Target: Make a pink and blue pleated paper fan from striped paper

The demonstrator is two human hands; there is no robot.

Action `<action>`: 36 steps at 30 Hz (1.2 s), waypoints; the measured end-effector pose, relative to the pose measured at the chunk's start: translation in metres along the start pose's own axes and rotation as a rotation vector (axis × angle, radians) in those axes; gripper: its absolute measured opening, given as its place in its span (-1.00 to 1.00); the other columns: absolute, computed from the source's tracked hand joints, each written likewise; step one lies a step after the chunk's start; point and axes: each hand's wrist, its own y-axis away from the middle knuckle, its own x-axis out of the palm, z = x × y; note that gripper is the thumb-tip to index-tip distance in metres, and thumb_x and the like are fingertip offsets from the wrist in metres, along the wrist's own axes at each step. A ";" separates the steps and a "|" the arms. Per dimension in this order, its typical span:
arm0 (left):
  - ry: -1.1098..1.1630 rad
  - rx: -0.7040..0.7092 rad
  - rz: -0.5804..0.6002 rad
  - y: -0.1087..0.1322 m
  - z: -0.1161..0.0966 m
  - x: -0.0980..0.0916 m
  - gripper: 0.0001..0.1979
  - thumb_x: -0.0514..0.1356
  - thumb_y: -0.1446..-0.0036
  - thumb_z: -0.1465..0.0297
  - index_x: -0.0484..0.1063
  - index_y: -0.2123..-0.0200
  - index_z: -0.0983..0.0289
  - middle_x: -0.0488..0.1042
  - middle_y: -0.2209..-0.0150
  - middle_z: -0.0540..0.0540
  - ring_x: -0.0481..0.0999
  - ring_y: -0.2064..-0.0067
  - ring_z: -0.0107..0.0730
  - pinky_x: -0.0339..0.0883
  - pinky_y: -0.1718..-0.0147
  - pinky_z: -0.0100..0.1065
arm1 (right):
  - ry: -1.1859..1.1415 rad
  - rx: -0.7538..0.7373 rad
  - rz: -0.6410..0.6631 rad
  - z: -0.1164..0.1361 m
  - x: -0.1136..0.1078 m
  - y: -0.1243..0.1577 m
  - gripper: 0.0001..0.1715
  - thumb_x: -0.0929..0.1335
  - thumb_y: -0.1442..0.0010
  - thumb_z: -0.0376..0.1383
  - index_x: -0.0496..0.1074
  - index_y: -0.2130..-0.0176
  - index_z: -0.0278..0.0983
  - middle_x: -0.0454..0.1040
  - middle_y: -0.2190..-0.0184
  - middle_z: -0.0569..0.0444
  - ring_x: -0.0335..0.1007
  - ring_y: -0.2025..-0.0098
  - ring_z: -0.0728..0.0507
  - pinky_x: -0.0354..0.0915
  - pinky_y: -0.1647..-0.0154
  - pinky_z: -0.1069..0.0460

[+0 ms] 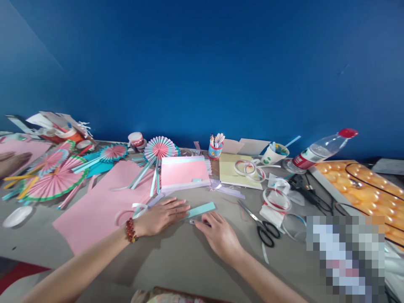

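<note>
My left hand (pixel 162 216) lies flat with its fingers stretched out, pressing the left end of a light-blue paper strip (pixel 202 209) onto the grey table. My right hand (pixel 219 235) is closed just below the strip. A small shiny tip (pixel 191 221) pokes out at its thumb; the rest of that object is hidden in the fingers. Black-handled scissors (pixel 263 225) lie spread to the right of my right hand. Beyond my hands is a pink paper rectangle (pixel 184 173) with pale blue and lilac edges.
Pleated paper fans (pixel 160 151) and a large pink sheet (pixel 116 198) cover the left. Tape rolls (pixel 277 198), a glue gun (pixel 304 189) and a tilted bottle (pixel 318 151) are at right. A pen cup (pixel 215 149) stands at the back. Another person's hand (pixel 12 162) is far left.
</note>
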 end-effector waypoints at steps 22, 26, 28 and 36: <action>0.040 0.031 0.015 -0.001 0.004 -0.005 -0.35 -0.07 -0.33 0.54 -0.18 -0.40 0.02 0.02 -0.39 -0.02 -0.10 -0.42 -0.28 -0.18 -0.36 -0.10 | 0.029 -0.007 0.088 0.010 -0.002 -0.010 -0.67 0.31 -0.21 -0.48 0.45 0.09 -0.15 0.40 0.24 0.04 0.28 0.20 -0.14 0.18 0.22 0.01; 0.038 0.047 0.023 -0.001 0.006 -0.006 -0.32 -0.06 -0.31 0.56 -0.19 -0.40 0.02 0.00 -0.39 -0.02 -0.10 -0.42 -0.27 -0.18 -0.36 -0.08 | 0.036 -0.006 0.076 0.010 -0.002 -0.011 -0.66 0.31 -0.21 -0.48 0.45 0.08 -0.14 0.40 0.26 0.05 0.27 0.21 -0.14 0.18 0.23 0.01; 0.040 0.046 0.019 0.000 0.007 -0.005 -0.31 -0.05 -0.30 0.57 -0.19 -0.40 0.02 0.00 -0.39 -0.02 -0.10 -0.42 -0.27 -0.18 -0.36 -0.07 | 0.042 -0.006 0.069 0.011 -0.001 -0.011 -0.68 0.31 -0.22 -0.47 0.46 0.09 -0.14 0.39 0.27 0.06 0.27 0.22 -0.14 0.17 0.23 0.01; 0.066 0.032 0.007 0.000 0.005 -0.005 -0.30 -0.06 -0.29 0.59 -0.17 -0.40 0.00 0.02 -0.39 -0.03 -0.10 -0.42 -0.29 -0.18 -0.36 -0.08 | 0.024 0.013 0.057 0.014 0.001 -0.009 -0.71 0.31 -0.23 -0.47 0.47 0.13 -0.15 0.41 0.26 0.04 0.30 0.20 -0.14 0.20 0.23 0.03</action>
